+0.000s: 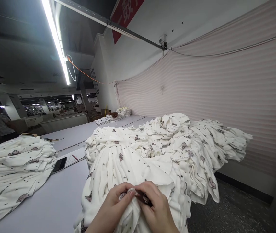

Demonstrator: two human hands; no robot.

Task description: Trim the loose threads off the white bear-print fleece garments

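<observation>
My left hand point(115, 205) pinches a bunched bit of white cloth point(130, 215) printed with small animal figures and dark dots. Close against it, my right hand point(154, 205) is closed around a small dark tool point(144, 198) that looks like thread snips; my fingers hide most of it. The fingertips of both hands meet over the gathered cloth. Beneath and beyond them spreads a large heap of the same printed fabric point(133, 168), with folded layers draping over the table's right side.
Another pile of printed fabric point(14, 161) lies at left. Beside it are a black phone point(59, 164) and a paper with a red pen point(74, 157) on the pale table point(62, 197). Folded stacks point(123, 112) stand at the far end. A person point(0, 121) is at far left.
</observation>
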